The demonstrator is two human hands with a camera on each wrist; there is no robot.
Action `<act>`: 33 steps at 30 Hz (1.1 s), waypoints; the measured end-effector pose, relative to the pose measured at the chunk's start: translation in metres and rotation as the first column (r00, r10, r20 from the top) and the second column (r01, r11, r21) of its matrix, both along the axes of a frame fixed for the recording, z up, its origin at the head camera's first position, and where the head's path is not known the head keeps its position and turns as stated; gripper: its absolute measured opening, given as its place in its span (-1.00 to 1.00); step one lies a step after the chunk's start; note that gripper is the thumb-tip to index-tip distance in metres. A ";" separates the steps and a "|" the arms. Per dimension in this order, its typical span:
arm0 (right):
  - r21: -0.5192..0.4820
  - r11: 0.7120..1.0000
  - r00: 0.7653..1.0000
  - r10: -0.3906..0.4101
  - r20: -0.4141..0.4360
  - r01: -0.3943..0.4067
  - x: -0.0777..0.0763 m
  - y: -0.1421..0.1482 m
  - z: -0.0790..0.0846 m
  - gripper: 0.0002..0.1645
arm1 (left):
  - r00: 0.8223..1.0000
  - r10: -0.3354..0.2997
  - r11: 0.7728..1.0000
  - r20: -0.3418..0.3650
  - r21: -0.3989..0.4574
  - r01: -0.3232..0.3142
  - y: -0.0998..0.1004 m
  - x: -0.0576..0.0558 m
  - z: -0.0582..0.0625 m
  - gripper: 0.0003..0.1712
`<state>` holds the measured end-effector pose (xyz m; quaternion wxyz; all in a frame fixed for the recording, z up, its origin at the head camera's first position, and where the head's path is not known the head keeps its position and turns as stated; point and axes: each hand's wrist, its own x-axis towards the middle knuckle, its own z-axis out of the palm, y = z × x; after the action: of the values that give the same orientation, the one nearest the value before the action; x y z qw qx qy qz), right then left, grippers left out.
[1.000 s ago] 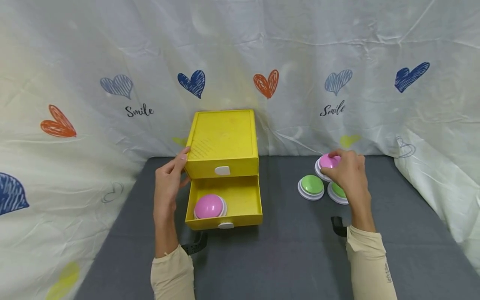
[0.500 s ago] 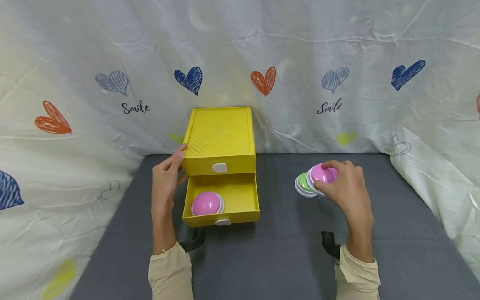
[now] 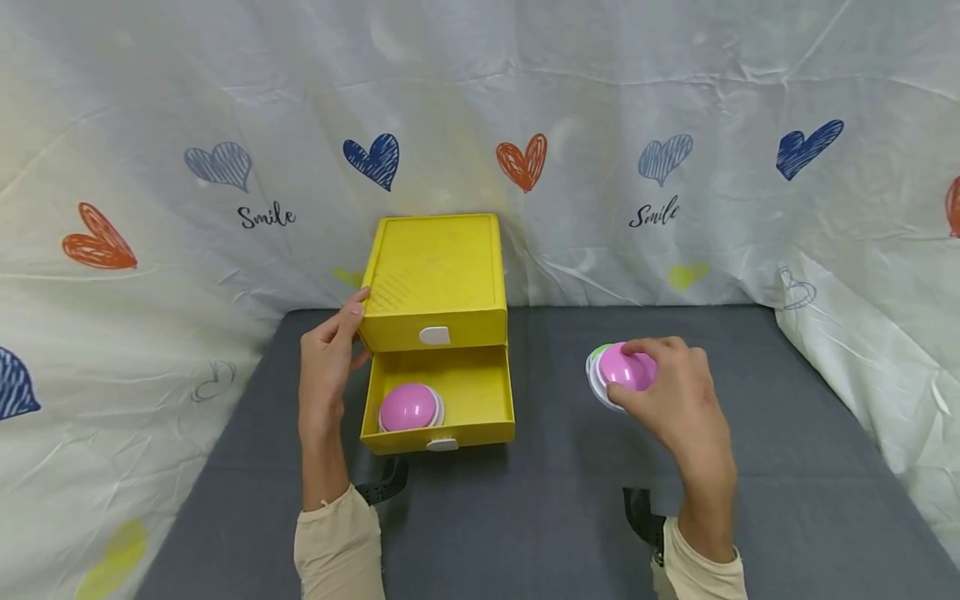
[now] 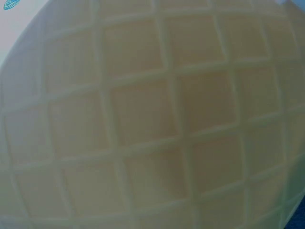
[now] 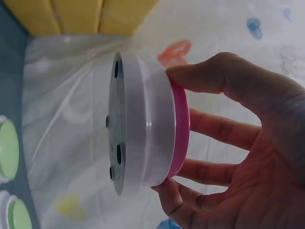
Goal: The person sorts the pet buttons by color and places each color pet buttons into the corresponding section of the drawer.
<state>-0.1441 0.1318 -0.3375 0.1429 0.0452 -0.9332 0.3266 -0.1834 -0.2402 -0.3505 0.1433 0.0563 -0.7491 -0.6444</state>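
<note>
In the head view my right hand [image 3: 675, 400] pinches a pink buzzer button [image 3: 630, 367] with a white base, lifted above the table. The right wrist view shows the buzzer button [image 5: 157, 124] tipped on edge, thumb and fingers gripping its rim, dark feet on its underside. My left hand [image 3: 326, 358] rests against the left side of a yellow drawer box [image 3: 438, 267], fingers fairly straight along its front corner. The box's lower drawer [image 3: 480, 400] is pulled out, with another pink buzzer button [image 3: 408, 408] in its left part. In the left wrist view only the box's latticed wall [image 4: 143, 109] shows.
A green buzzer button [image 3: 600, 353] is mostly hidden behind the held one. Two green buttons show at the right wrist view's left edge, one being this green button [image 5: 7, 150]. Behind the dark table [image 3: 555, 517] hangs a white curtain [image 3: 450, 83] printed with hearts.
My right hand has lifted the pink buzzer button from beside the green ones and carried it left and toward me. The left hand stays against the drawer box.
</note>
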 end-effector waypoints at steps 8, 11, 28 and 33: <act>0.005 0.980 0.978 0.201 -0.053 -0.201 -0.002 -0.045 0.003 -0.51 | 1.000 0.003 1.000 -0.004 -0.006 -0.003 0.000 0.001 0.002 -0.52; 0.024 0.963 0.961 0.268 -0.071 -0.267 -0.003 -0.067 0.002 -0.54 | 1.000 0.002 1.000 -0.006 -0.007 -0.002 0.000 0.001 0.001 -0.51; 0.250 0.877 0.903 0.430 -0.025 -0.410 -0.033 -0.155 -0.021 -0.69 | 1.000 -0.020 1.000 -0.013 0.003 0.020 0.000 0.001 0.002 -0.51; 0.315 0.870 0.922 0.383 0.053 -0.379 -0.035 -0.161 -0.030 -0.79 | 1.000 -0.018 1.000 -0.007 0.011 0.018 -0.001 0.002 0.001 -0.51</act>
<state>-0.1795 -0.0293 -0.3677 0.0717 0.2525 -0.9455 0.1926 -0.1817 -0.2417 -0.3494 0.1398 0.0481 -0.7456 -0.6498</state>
